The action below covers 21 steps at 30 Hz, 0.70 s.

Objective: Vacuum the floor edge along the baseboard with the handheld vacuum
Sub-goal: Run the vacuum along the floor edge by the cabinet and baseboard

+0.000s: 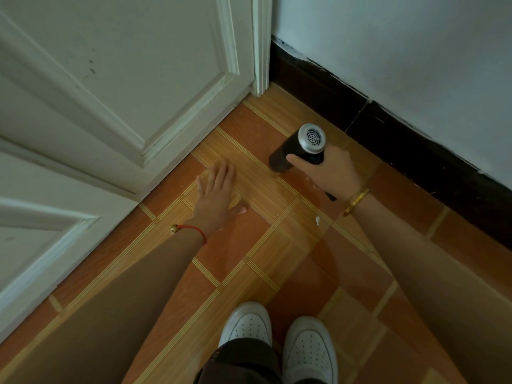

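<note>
Two hands are held low over the tiled floor by the door corner. The handheld vacuum is clasped in the grip of the right hand, silver vented end up and black end aimed at the floor, near the dark baseboard but apart from it; the left hand is spread flat, its grip empty. The sweep is judged barely begun: next, that black end must be brought to the floor edge and drawn along the baseboard.

There's the vacuum in the right hand, near the baseboard on the right — left hand beside it, door further left, shoes behind both.
</note>
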Tool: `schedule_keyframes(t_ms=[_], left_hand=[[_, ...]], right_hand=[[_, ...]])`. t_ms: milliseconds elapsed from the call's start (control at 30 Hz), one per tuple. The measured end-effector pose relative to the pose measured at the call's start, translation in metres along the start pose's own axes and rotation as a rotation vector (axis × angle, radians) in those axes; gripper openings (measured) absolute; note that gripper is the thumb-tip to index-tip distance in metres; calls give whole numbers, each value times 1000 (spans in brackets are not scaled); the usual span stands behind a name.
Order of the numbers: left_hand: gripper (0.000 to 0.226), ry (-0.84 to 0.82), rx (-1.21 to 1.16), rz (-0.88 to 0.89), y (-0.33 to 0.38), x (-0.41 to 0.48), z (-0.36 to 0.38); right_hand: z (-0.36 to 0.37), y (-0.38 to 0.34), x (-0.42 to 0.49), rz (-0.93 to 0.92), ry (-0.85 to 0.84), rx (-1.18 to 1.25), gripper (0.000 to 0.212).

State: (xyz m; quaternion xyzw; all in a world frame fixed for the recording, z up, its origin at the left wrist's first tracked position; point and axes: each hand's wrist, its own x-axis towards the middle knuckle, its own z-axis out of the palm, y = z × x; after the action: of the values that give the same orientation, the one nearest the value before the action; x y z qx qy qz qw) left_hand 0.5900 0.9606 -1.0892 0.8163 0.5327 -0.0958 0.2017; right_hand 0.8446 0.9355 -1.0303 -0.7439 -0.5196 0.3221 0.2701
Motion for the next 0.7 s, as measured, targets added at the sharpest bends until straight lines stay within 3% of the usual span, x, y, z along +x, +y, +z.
schedule_keyframes(t_ms=[133, 333, 433, 500, 633, 700], left_hand=[[100, 5, -1, 52, 3, -5, 7], [101, 6, 4, 107, 16, -9, 14], [101, 9, 15, 122, 22, -9, 14], [100, 10, 19, 125, 24, -8, 13], [97, 22, 7, 129, 26, -10, 9], [95, 31, -6, 126, 24, -13, 8]], right_hand=[[-1, 8, -30, 9, -89, -12, 26], [-16, 15, -54, 63, -237, 2, 28], [-19, 16, -61, 62, -352, -57, 39], [-17, 17, -62, 52, -318, -64, 44], [-7, 18, -58, 34, -70, -41, 43], [-1, 14, -54, 10, -56, -45, 46]])
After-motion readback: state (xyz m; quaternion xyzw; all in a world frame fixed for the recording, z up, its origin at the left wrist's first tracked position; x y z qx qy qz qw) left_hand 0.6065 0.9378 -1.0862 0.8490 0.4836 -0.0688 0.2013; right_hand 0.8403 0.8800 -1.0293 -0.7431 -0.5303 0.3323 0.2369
